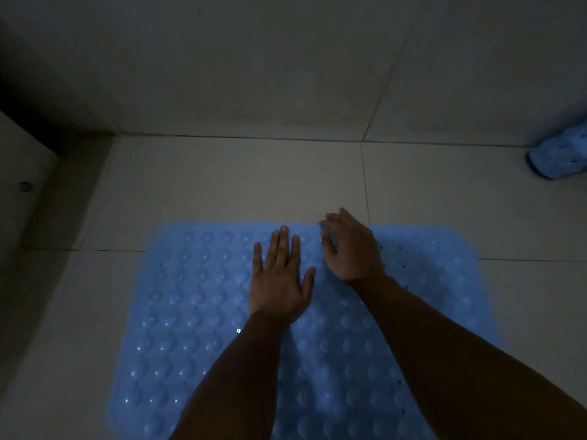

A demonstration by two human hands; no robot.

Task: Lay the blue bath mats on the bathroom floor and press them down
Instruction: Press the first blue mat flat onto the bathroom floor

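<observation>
A blue bath mat point(197, 312) with rows of round bumps lies flat on the pale tiled floor point(222, 185). My left hand point(281, 277) rests palm down on the mat near its far edge, fingers straight and together. My right hand point(352, 249) sits just to its right at the mat's far edge, fingers loosely bent and spread, fingertips reaching past the edge; it holds nothing that I can see. Both forearms cross the mat's near half. The room is dim.
A second blue object point(559, 157), rolled or bunched, lies at the far right against the tiled wall point(254, 74). A dark recess point(41, 122) and a small round fitting point(26, 186) sit at the left.
</observation>
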